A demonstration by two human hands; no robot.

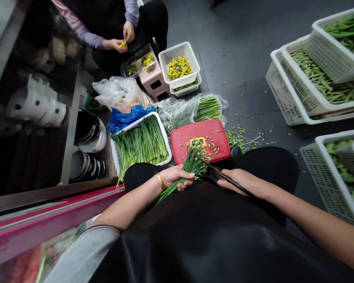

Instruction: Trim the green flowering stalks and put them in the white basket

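Observation:
A bunch of green flowering chives [191,165] is gripped in my left hand [179,177], its budded tips pointing away from me. My right hand [236,181] is closed on a long, thin, dark bladed tool [221,175]; whether it is a knife or scissors I cannot tell. The tool's tip is at the chives, just below their buds. Beyond the tips lies a red lid [179,137] with a yellow handle and loose buds scattered on it. To its left, a white basket [166,143] holds many more chives laid lengthwise.
A plastic bag of chives [208,108] lies behind the lid. Trimmings [242,139] litter the floor. A co-worker's hands [124,39] hold yellow flowers near a white basket of yellow flowers [183,47]. Vegetable baskets [286,92] stand at right, a metal shelf [72,129] at left.

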